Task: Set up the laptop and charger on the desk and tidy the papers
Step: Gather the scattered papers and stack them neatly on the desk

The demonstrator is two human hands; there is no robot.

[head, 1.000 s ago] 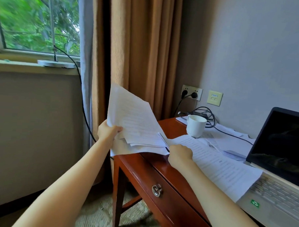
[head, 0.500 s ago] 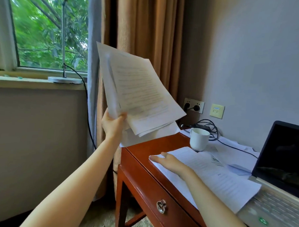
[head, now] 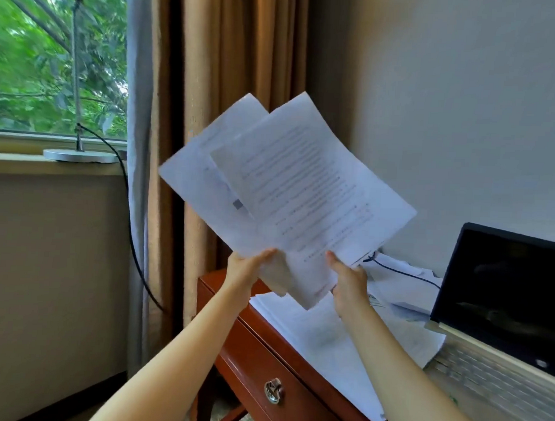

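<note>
A fanned bundle of printed papers [head: 290, 185] is held up in the air above the wooden desk [head: 247, 352]. My left hand [head: 246, 269] grips its lower left corner and my right hand [head: 348, 277] grips its lower right edge. More sheets [head: 321, 339] lie flat on the desk below. The open laptop [head: 504, 303], screen dark, stands at the right with paper overlapping its keyboard edge. A dark cable [head: 404, 273] runs over the papers behind; the charger and the mug are hidden by the raised bundle.
A drawer with a metal ring pull [head: 273, 391] faces me. Brown curtains [head: 231, 81] hang behind the desk. On the windowsill at left stands a round lamp base [head: 78, 155] whose black cord [head: 132, 229] drops beside the curtain.
My right hand left the sheets on the desk and came up to grip the raised bundle. The bundle shifted right, in front of the mug and wall sockets.
</note>
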